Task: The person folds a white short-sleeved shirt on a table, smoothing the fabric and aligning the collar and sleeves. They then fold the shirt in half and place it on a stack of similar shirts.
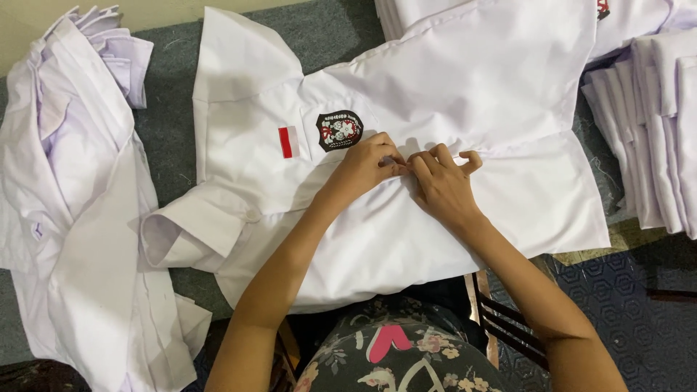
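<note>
The left hand (363, 165) is curled, its fingertips pinching the front edge of the white shirt (450, 94) at mid-chest. The right hand (441, 183) meets it there, fingers bent and thumb raised, gripping the same fold of cloth; the two hands touch at the fingertips. What sits between the fingertips is too small to make out.

The shirt lies spread flat on the grey bench (167, 123), collar toward the left of the view. Its chest pocket carries a dark badge (339, 130) and a small red-and-white patch (288, 141), just left of the hands. A short sleeve (196, 229) sticks out near the left forearm.

A loose heap of white shirts (80, 218) lies to the left; folded stacks (653, 123) stand on the right.
</note>
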